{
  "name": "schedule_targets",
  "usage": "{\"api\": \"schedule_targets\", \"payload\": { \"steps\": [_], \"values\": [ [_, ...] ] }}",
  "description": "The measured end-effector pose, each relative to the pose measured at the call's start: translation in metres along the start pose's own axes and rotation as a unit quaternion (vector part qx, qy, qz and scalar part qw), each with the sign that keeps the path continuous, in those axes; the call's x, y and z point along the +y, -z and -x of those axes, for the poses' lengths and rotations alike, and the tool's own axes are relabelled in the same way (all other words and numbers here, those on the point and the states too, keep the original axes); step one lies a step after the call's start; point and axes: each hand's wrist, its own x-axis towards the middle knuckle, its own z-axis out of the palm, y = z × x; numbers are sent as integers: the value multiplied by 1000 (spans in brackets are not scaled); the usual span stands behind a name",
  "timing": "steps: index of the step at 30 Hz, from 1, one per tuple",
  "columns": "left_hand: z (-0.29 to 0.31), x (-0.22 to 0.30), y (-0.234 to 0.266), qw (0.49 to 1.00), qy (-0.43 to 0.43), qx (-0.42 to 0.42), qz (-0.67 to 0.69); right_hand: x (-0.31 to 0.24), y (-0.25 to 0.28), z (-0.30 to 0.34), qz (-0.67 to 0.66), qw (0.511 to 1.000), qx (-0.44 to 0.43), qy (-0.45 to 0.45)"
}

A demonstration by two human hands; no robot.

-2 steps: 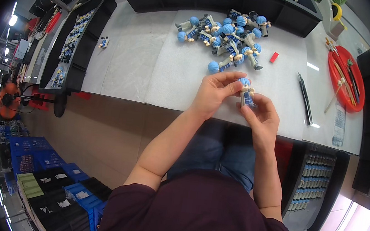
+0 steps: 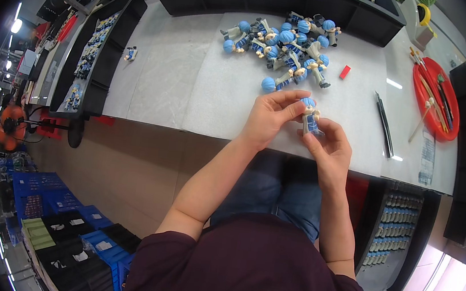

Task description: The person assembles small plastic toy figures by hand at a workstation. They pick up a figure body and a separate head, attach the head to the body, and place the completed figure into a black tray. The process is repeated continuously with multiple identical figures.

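Left hand (image 2: pixel 269 118) and right hand (image 2: pixel 333 151), fingers closed, pinch one small blue-haired plastic figurine (image 2: pixel 310 120) over the pale tabletop (image 2: pixel 163 74). A loose heap of figurines (image 2: pixel 290 46) remains; rows (image 2: pixel 395 228), probably alike, already fill that black plastic tray (image 2: pixel 418 247).

Maroon top (image 2: pixel 255 257), 2 short sleeves (image 2: pixel 159 261)

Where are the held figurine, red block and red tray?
Held figurine (image 2: pixel 311 123), head view: on its blue torso.
Red block (image 2: pixel 345 72), head view: on its middle.
Red tray (image 2: pixel 447 136), head view: on its rim.
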Motion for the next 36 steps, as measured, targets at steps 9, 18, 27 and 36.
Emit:
{"api": "schedule_targets", "payload": {
  "steps": [9,18,27,36],
  "values": [
    [1,5,1,999,6,-52,-6,1,0,1,-23,1000,13,-3],
    [0,5,3,996,16,-76,43,3,-4,4,-4,998,47,36],
    [0,1,9,996,11,-25,84,1,-6,6,3,998,36,52],
    [3,6,2,995,-15,-81,64,10,-5,6,2,993,66,94]
  ]
}}
